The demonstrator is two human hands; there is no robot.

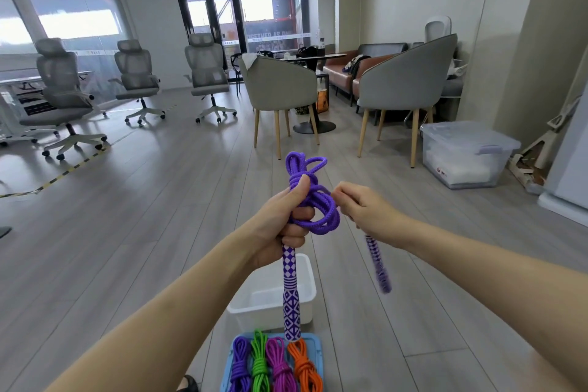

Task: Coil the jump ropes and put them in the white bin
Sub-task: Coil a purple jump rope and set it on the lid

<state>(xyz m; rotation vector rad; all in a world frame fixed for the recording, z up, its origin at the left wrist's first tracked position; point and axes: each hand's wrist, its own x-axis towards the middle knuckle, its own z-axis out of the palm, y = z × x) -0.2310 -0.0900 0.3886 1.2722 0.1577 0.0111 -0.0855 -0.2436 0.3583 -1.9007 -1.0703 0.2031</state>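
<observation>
From the head view, the left hand (283,216) grips a purple rope (313,200) bundled in loops, thumb pressed on the wraps, with one patterned handle (291,293) hanging straight down from the fist. The right hand (362,210) pinches the rope's free end just beside the loops; the second handle (378,264) dangles below it, blurred. Below the hands, one white bin (305,293) sits on the floor. Nearer, a blue tray (315,347) holds four coiled ropes (270,366): purple, green, magenta, orange.

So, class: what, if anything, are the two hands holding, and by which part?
The left hand grips the purple braided jump rope around its coiled bundle above one patterned handle. The right hand pinches the rope near its other handle.
</observation>
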